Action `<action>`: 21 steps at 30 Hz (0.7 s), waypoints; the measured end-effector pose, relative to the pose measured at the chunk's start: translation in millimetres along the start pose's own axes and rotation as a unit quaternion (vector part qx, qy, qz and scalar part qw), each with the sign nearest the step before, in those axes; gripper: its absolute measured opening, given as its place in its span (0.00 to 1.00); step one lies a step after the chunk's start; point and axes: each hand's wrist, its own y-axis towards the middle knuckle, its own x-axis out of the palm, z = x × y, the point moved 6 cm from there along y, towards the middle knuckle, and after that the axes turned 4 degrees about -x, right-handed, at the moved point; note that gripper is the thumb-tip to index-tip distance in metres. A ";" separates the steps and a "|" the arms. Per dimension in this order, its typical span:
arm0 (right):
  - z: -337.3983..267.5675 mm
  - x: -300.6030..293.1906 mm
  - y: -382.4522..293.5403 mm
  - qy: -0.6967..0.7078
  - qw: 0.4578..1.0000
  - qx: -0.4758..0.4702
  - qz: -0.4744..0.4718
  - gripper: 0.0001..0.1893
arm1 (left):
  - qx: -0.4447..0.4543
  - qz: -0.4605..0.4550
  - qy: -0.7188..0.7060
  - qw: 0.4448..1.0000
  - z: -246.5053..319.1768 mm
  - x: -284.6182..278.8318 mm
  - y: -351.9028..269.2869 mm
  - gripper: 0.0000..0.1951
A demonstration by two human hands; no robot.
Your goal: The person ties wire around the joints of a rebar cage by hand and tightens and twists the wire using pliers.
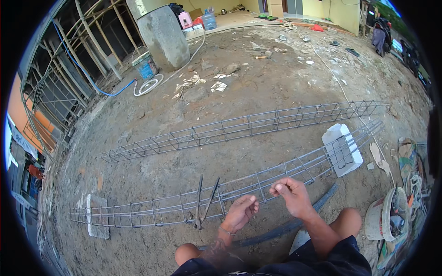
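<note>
A rebar cage (pixel 131 214) of long bars and square stirrups lies across two white blocks, one (pixel 97 231) under its left end and one (pixel 353 157) near its right end. My left hand (pixel 241 212) is just at the cage's near side, thumb against curled fingers. My right hand (pixel 291 196) is over the near bars to the right, fingertips pinched together. Whether a thin wire is between the fingers cannot be told. Steel end-cutting pincers (pixel 198 222) rest on the cage left of my hands, handles spread and pointing away.
A second rebar cage (pixel 248 123) lies on the soil beyond. Near my knees runs a dark pipe or hose (pixel 272 234). A white bucket (pixel 376 220) with things inside stands at right. Farther off are broken tiles (pixel 218 86), a hose (pixel 148 86) and a concrete column (pixel 164 38).
</note>
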 end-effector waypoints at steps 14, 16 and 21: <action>53.9 -21.4 -48.3 0.031 0.990 0.084 0.109 0.13 | 0.067 0.024 0.353 0.933 -51.6 26.2 5.5 0.09; 79.4 -11.7 -64.9 0.014 0.984 0.145 0.105 0.14 | 0.058 0.067 0.353 0.931 -68.1 23.6 4.0 0.08; 111.4 -19.5 -79.9 -0.079 0.971 0.193 0.117 0.15 | 0.062 0.159 0.500 0.849 -78.5 33.2 -16.4 0.08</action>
